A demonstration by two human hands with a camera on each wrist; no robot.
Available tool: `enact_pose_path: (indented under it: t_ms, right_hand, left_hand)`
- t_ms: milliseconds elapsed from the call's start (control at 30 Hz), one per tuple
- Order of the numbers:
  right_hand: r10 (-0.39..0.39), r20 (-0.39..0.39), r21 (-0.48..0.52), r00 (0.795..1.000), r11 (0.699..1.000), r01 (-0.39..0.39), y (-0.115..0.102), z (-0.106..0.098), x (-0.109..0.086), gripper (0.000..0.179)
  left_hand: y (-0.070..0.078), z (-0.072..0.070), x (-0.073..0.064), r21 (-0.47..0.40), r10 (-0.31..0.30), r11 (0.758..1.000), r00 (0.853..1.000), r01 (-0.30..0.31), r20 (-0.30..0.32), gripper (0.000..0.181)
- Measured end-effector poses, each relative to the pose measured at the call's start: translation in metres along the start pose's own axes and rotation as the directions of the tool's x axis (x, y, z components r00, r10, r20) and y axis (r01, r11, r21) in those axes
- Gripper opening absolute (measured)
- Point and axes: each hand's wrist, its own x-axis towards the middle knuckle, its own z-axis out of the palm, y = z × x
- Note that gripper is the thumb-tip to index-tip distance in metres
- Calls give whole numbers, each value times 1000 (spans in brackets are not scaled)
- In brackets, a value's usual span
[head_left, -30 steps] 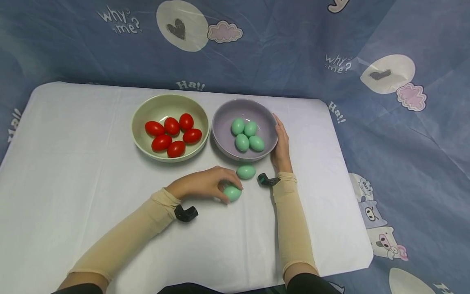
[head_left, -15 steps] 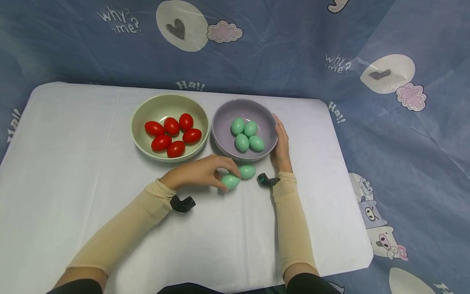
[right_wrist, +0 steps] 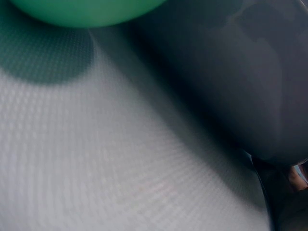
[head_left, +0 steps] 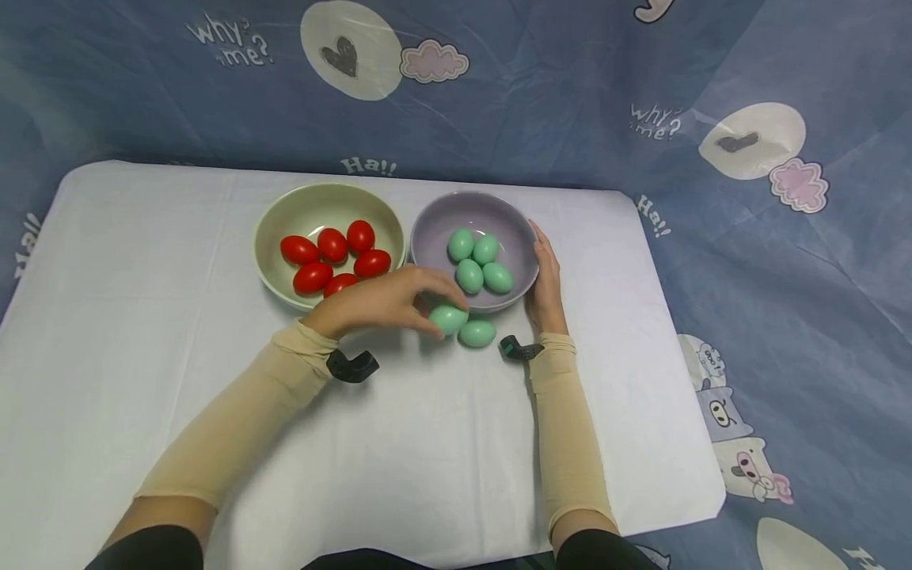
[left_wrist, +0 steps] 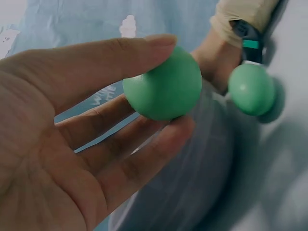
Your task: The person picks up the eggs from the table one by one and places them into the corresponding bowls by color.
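My left hand (head_left: pixel 392 299) pinches a light green egg (left_wrist: pixel 163 86) between thumb and fingers, at the front rim of the purple bowl (head_left: pixel 435 229). In the left wrist view, the thumb lies on top of the egg and fingertips are beneath it. Another green egg (head_left: pixel 477 333) lies on the cloth just in front of the bowl. Inside the bowl sit several more green eggs (head_left: pixel 469 276). My right hand (head_left: pixel 545 277) rests along the bowl's right outer side, fingers extended toward the rim; its thumb is hidden. Only a sliver of that hand shows in the right wrist view.
A pale green bowl (head_left: pixel 278 277) stands left of the purple one, holding several red egg-shaped pieces (head_left: pixel 313 278). My left hand partly covers its front right edge. Both bowls are on a white cloth-covered table (head_left: pixel 178 332). A blue printed sheet (head_left: pixel 556 95) surrounds the table.
My left hand, with the green egg, has moved away from my body, up to the purple bowl's front rim. The right hand has stayed at the bowl's side.
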Motion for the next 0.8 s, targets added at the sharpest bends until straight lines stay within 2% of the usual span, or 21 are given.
enact_pose_path:
  t_ms: [267, 500, 800]
  right_hand:
    - [1, -4, 2, 1000, 1000, -1, 0, 0, 0, 52]
    - [5, -5, 9, 1000, 1000, -5, 1, 0, 0, 51]
    - [-3, -1, -3, 1000, 1000, 3, 1, 0, 1, 51]
  left_hand:
    - [6, -17, 14, -45, 8, 999, 1000, -9, -15, 46]
    - [2, -27, 28, -28, -32, 999, 999, 31, -34, 47]
    - [-5, -42, 49, 17, -42, 999, 998, 43, -40, 46]
